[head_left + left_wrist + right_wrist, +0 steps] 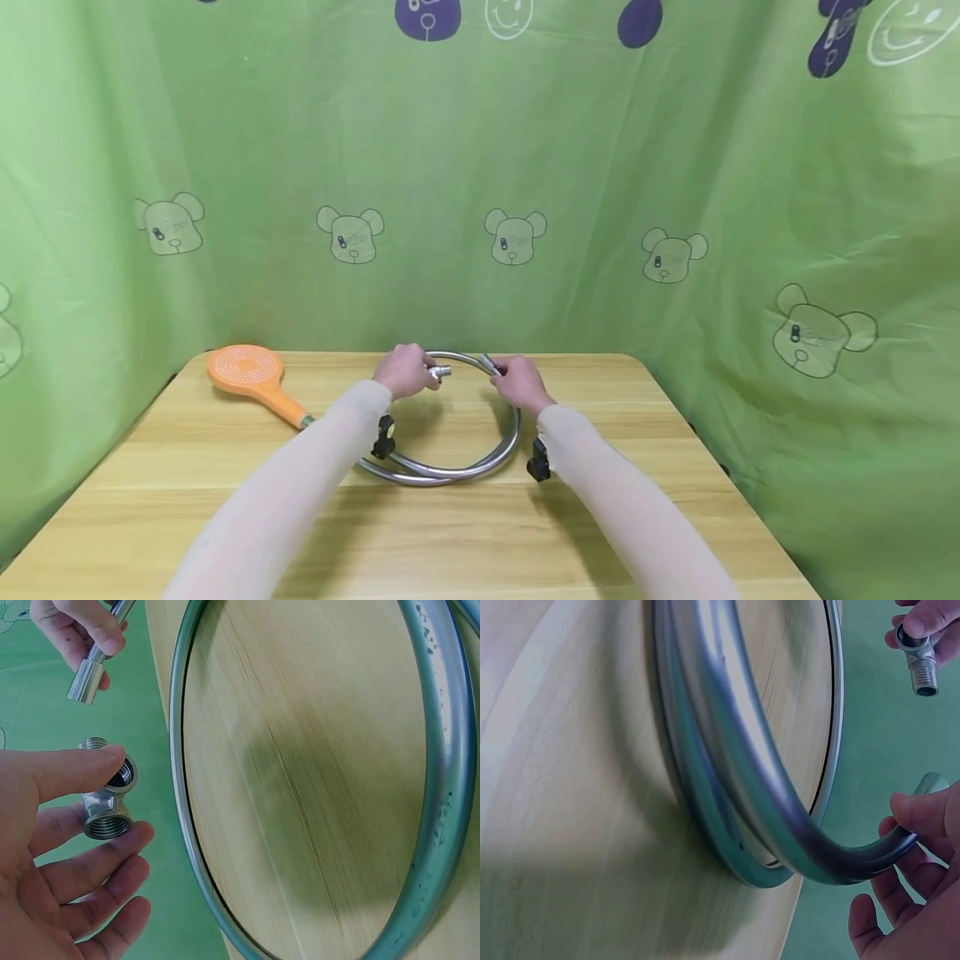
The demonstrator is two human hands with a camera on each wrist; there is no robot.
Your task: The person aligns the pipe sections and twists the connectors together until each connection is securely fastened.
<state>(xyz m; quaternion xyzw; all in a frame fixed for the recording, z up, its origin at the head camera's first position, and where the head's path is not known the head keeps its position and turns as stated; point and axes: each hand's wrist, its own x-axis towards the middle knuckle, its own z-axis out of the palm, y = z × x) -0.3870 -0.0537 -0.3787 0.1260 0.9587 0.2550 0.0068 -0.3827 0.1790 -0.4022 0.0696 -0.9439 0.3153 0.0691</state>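
Behind the hose [480,469], blurred lettering [363,238]

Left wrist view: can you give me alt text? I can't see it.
The left hand pinches a threaded metal fitting; above it in the picture, apart from it, the right hand holds a silvery hose end. The looped hose arcs across the right side, over a wooden table; green fabric shows behind the hands.

The showerhead [245,367] is orange, hose [450,735] silver, curtain [442,175] green with bears.
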